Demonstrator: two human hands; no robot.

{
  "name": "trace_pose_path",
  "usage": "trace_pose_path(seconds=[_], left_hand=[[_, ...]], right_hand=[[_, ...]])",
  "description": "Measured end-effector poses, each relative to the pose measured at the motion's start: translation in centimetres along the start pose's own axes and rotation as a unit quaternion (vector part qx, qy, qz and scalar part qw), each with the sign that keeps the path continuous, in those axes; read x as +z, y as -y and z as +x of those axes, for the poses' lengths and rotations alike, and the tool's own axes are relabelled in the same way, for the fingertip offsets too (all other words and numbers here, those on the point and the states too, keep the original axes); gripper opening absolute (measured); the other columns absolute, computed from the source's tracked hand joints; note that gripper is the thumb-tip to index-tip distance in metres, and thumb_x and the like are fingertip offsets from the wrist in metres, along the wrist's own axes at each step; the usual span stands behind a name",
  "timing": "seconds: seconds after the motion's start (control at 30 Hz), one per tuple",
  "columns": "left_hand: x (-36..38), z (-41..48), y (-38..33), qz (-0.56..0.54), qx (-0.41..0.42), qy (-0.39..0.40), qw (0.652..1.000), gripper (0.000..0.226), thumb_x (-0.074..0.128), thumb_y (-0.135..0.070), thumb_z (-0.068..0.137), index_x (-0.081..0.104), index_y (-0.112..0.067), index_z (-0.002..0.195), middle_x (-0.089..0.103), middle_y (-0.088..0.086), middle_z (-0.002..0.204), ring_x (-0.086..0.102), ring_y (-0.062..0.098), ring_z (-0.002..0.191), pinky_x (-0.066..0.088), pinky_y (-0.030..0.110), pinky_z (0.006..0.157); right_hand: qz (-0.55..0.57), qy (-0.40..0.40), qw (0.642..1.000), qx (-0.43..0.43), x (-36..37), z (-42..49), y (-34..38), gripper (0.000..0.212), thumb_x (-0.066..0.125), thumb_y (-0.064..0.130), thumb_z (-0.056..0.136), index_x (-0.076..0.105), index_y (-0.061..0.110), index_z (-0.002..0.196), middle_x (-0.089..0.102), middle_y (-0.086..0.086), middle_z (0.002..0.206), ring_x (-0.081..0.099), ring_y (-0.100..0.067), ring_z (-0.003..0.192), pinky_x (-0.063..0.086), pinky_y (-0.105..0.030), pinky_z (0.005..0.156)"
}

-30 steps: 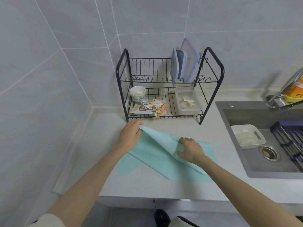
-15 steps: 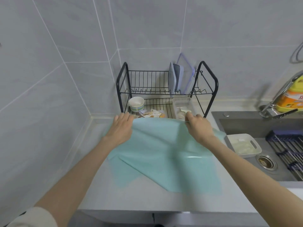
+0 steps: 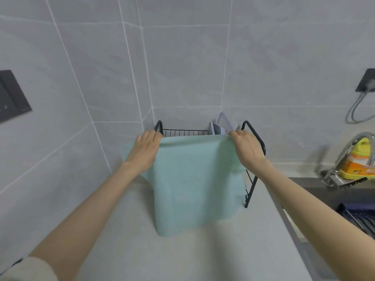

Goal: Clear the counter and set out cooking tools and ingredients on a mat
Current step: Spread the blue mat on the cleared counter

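Two hands hold the mint-green mat (image 3: 194, 183) up by its top edge: the left hand (image 3: 145, 151) grips one upper corner with its fingers curled over the hem, and the right hand (image 3: 246, 148) pinches the other corner, the edge drawn fairly taut between them. The mat hangs like a curtain in front of the black dish rack (image 3: 253, 134), hiding most of it, and its lower edge droops to the pale counter (image 3: 142, 250) – whether it touches or hangs just clear I cannot tell. One lower corner sags lower than the other and the sheet looks soft and limp. The step in hand seems to be spreading the mat, with no tools or ingredients set out on it yet. The next move likely calls for drawing both corners toward the body and lowering them evenly, so the sheet lands flat without folding under – and stays on the counter, away from the sink (image 3: 324, 191) to the right.
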State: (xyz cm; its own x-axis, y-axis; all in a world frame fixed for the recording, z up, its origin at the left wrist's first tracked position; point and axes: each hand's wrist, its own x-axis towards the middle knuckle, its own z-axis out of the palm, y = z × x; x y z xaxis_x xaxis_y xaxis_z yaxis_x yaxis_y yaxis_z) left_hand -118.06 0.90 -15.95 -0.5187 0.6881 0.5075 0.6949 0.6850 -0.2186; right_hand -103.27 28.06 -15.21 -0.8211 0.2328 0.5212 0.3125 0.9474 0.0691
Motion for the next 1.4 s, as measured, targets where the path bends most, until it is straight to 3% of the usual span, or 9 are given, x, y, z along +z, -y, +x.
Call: trace_pose_path(seconds=[0.13, 0.27, 0.4, 0.53, 0.67, 0.83, 1.03, 1.2, 1.4], left_hand=[[-0.8, -0.2, 0.2, 0.017, 0.010, -0.006, 1.000, 0.058, 0.052, 0.023, 0.043, 0.053, -0.003, 0.094, 0.048, 0.012, 0.085, 0.048, 0.031, 0.075, 0.025, 0.032, 0.064], [-1.5, -1.6, -0.2, 0.032, 0.031, -0.019, 0.999, 0.059, 0.052, 0.022, 0.037, 0.050, -0.007, 0.088, 0.046, 0.008, 0.082, 0.044, 0.028, 0.072, 0.020, 0.030, 0.062], [-1.4, -4.9, -1.3, -0.044, 0.023, -0.004, 0.999, 0.048, 0.051, 0.018, 0.058, 0.053, -0.006, 0.100, 0.052, 0.010, 0.091, 0.051, 0.033, 0.082, 0.037, 0.035, 0.068], [-1.3, -9.8, -3.3, -0.101, 0.006, 0.049, 0.994, 0.045, 0.047, 0.011, 0.068, 0.054, -0.003, 0.110, 0.057, 0.014, 0.095, 0.054, 0.036, 0.089, 0.036, 0.037, 0.069], [-0.4, -14.5, -5.0, -0.133, -0.014, 0.126, 0.983, 0.049, 0.046, 0.008, 0.072, 0.051, -0.006, 0.119, 0.057, 0.014, 0.109, 0.053, 0.035, 0.104, 0.041, 0.042, 0.084], [1.1, -20.3, -7.0, -0.163, -0.015, 0.194, 0.967, 0.051, 0.044, 0.008, 0.073, 0.049, -0.008, 0.121, 0.056, 0.011, 0.113, 0.051, 0.032, 0.109, 0.041, 0.040, 0.088], [1.8, -26.7, -9.2, -0.161, -0.018, 0.284, 0.945, 0.051, 0.039, 0.008, 0.079, 0.044, -0.012, 0.126, 0.054, 0.007, 0.110, 0.051, 0.028, 0.104, 0.042, 0.038, 0.083], [1.6, -30.5, -11.4, -0.101, -0.022, 0.367, 0.924, 0.058, 0.040, 0.012, 0.077, 0.041, -0.012, 0.130, 0.051, 0.009, 0.114, 0.049, 0.028, 0.106, 0.041, 0.035, 0.084], [0.8, -34.1, -14.1, -0.049, -0.041, 0.437, 0.897, 0.066, 0.042, 0.008, 0.082, 0.032, -0.021, 0.140, 0.043, 0.007, 0.123, 0.041, 0.024, 0.115, 0.032, 0.031, 0.086]], right_hand=[[0.007, -0.010, 1.000, 0.001, -0.6, -0.3, 0.0, 0.031, 0.050, -0.014, 0.074, 0.052, 0.001, 0.101, 0.054, -0.018, 0.093, 0.053, -0.035, 0.084, 0.027, -0.034, 0.059], [0.028, -0.021, 0.999, -0.008, -0.8, -1.8, 0.2, 0.032, 0.048, -0.020, 0.068, 0.050, 0.000, 0.093, 0.049, -0.020, 0.088, 0.048, -0.033, 0.075, 0.029, -0.035, 0.054], [0.041, 0.009, 0.999, -0.007, -0.4, -5.2, 0.4, 0.035, 0.043, -0.023, 0.060, 0.050, -0.001, 0.087, 0.049, -0.021, 0.083, 0.046, -0.034, 0.077, 0.032, -0.038, 0.052], [0.056, 0.042, 0.998, 0.005, 0.3, -9.6, 1.5, 0.041, 0.041, -0.023, 0.062, 0.053, -0.003, 0.095, 0.054, -0.020, 0.091, 0.050, -0.035, 0.089, 0.024, -0.035, 0.058], [0.071, 0.103, 0.992, 0.005, 1.4, -14.5, 2.3, 0.042, 0.041, -0.018, 0.068, 0.053, 0.002, 0.103, 0.055, -0.016, 0.099, 0.050, -0.034, 0.098, 0.027, -0.034, 0.062], [0.093, 0.185, 0.978, 0.010, 2.4, -20.2, 3.2, 0.041, 0.040, -0.016, 0.069, 0.052, 0.004, 0.103, 0.055, -0.013, 0.104, 0.047, -0.031, 0.103, 0.030, -0.032, 0.067], [0.112, 0.298, 0.948, 0.009, 2.9, -25.2, 3.9, 0.038, 0.040, -0.010, 0.075, 0.052, 0.008, 0.106, 0.056, -0.010, 0.108, 0.049, -0.029, 0.107, 0.034, -0.030, 0.066], [0.131, 0.396, 0.909, -0.003, 3.2, -28.2, 4.2, 0.024, 0.043, -0.005, 0.078, 0.047, 0.014, 0.092, 0.059, -0.010, 0.108, 0.052, -0.029, 0.105, 0.035, -0.030, 0.066], [0.248, 0.459, 0.853, -0.006, 4.7, -32.9, 3.8, 0.026, 0.050, -0.002, 0.081, 0.062, 0.013, 0.098, 0.065, -0.004, 0.105, 0.050, -0.014, 0.086, 0.043, -0.023, 0.075]])
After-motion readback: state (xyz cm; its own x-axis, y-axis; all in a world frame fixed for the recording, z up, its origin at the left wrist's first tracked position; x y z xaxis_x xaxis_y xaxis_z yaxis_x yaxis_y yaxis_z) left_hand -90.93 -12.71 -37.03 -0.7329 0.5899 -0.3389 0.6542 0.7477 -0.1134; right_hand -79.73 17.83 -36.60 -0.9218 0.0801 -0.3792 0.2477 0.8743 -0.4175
